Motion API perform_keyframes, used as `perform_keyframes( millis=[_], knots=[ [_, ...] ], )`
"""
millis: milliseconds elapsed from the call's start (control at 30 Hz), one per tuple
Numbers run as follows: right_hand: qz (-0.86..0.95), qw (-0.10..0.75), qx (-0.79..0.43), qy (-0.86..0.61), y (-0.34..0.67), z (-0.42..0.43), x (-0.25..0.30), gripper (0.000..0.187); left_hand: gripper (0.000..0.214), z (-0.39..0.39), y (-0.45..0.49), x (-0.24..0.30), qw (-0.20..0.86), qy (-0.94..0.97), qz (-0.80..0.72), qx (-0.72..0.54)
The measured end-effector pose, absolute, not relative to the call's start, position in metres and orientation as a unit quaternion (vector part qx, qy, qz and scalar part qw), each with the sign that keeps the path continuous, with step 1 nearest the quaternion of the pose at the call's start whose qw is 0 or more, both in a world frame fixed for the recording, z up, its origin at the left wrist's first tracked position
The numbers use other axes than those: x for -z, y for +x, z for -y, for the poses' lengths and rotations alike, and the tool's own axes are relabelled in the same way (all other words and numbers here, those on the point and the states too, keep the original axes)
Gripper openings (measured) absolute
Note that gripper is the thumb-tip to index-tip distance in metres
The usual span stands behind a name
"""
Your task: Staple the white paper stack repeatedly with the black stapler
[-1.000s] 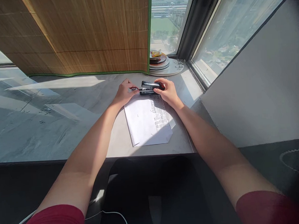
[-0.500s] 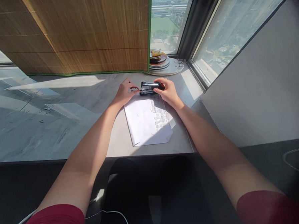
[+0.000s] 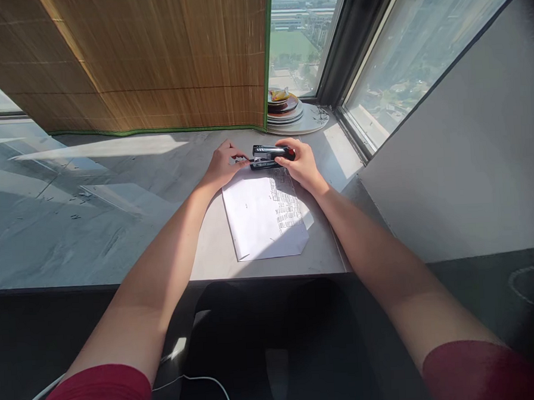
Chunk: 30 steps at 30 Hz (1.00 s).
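Note:
My right hand (image 3: 301, 162) is wrapped round the rear of a black stapler (image 3: 264, 150), whose upper arm stands lifted off its base. The stapler lies sideways with its front end to the left. At that front end is my left hand (image 3: 224, 165), thumb and fingertips brought close together; whatever they pinch is too small to make out. Just below both hands lies white paper (image 3: 254, 218), its upper edge at the stapler's base. Rows of small dark marks cover the paper's right side.
Small dark bits like loose staples (image 3: 76, 216) lie on the grey marble-look counter (image 3: 131, 255) to the left. A bamboo blind (image 3: 152, 63) hangs behind. Stacked plates (image 3: 286, 115) stand in the window corner, and a white wall (image 3: 466, 154) rises on the right.
The stapler and my right hand have shifted very slightly to the right. My left hand and the paper look unmoved.

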State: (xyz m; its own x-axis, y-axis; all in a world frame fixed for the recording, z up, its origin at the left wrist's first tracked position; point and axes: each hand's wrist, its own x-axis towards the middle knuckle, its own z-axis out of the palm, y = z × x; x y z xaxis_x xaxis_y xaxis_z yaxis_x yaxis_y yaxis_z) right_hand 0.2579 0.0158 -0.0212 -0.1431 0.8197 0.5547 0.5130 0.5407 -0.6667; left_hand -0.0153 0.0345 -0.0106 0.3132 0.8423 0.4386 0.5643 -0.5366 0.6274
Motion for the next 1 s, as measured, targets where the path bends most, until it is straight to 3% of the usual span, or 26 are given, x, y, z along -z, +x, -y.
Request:
perform_keyframes(
  millis=[267,567,1000],
  knots=[
    [0.715,0.509,-0.19,-0.44,0.258,-0.014,0.019,0.055,0.015,-0.034,-0.017,0.007,0.191,0.773,-0.458,-0.396],
    [0.643,0.628,-0.278,-0.339,0.262,-0.028,0.033,0.059,0.017,-0.036,-0.019,0.009,0.223,0.737,-0.436,-0.467],
    [0.652,0.604,-0.318,-0.33,0.261,-0.021,0.025,0.061,0.024,-0.036,-0.02,0.008,0.234,0.729,-0.418,-0.489]
  ],
)
